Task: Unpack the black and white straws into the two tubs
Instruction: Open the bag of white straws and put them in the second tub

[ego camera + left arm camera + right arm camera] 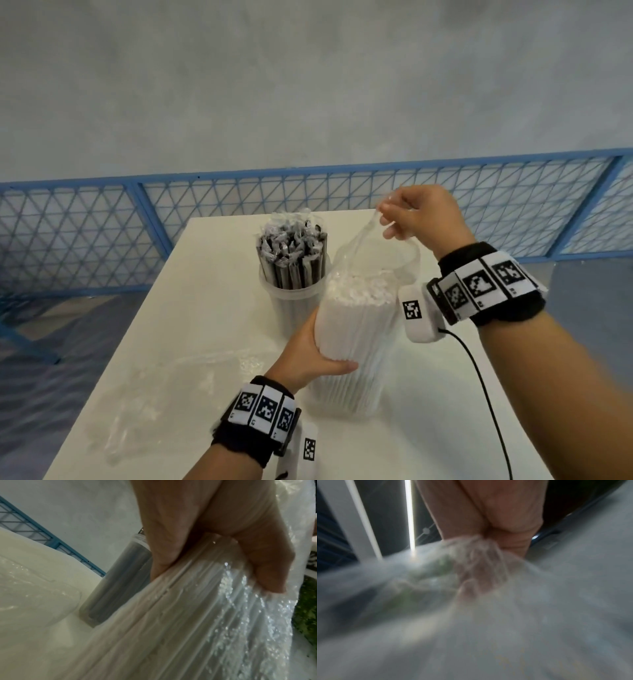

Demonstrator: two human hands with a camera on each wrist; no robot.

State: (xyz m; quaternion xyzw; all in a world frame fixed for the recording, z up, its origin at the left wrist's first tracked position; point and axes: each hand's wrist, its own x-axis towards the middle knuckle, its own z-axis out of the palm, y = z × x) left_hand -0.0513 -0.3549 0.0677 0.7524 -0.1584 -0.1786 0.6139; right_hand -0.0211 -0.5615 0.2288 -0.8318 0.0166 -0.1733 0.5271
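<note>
Two hands share one upright load: your left hand (310, 356) wraps the white straw bundle (356, 346) low on its side, your right hand (416, 216) pinches the clear bag (373, 250) directly above, along its vertical axis; black straws (293, 255) fill the tub (294, 301) beyond

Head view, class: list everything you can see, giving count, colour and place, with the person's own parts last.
Black straws: one bunch, upright in the far tub.
Tub: one visible, clear, mid-table.
White straws: one bundle, upright, near centre.
Plastic bag: one, clear, round the white straws.
Empty wrapper: one, clear, table's left.
Table: one, white.
Fence: blue mesh, behind.
Left hand: grips the bundle.
Right hand: pinches the bag's top.
</note>
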